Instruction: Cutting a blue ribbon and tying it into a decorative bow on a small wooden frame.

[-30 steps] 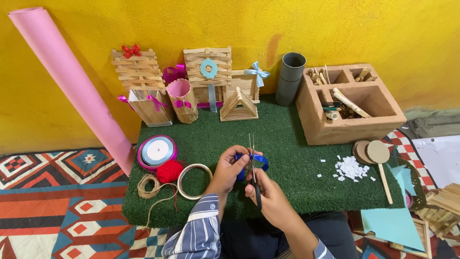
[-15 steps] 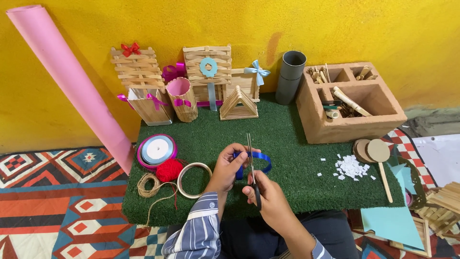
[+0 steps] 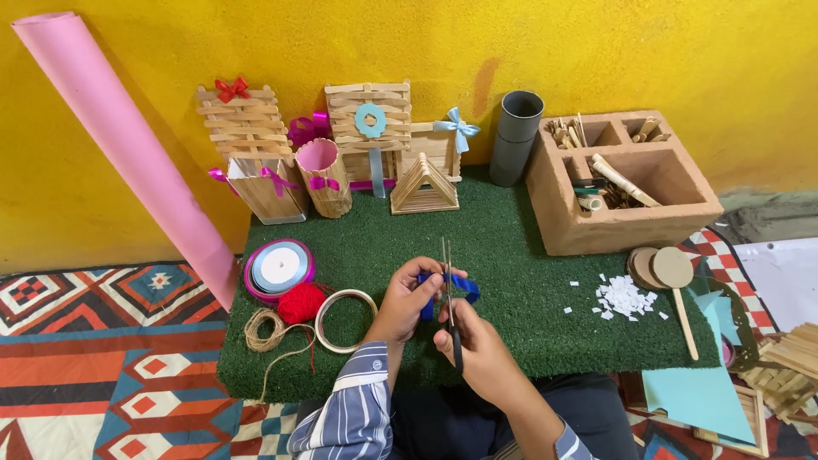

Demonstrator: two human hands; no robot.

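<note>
Both hands' scissors [image 3: 448, 294] point away, crossing blue ribbon [image 3: 456, 285].

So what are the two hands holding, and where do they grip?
The left hand pinches a blue ribbon at its left end. The right hand holds scissors by the handles, blades pointing up beside the ribbon.
</note>
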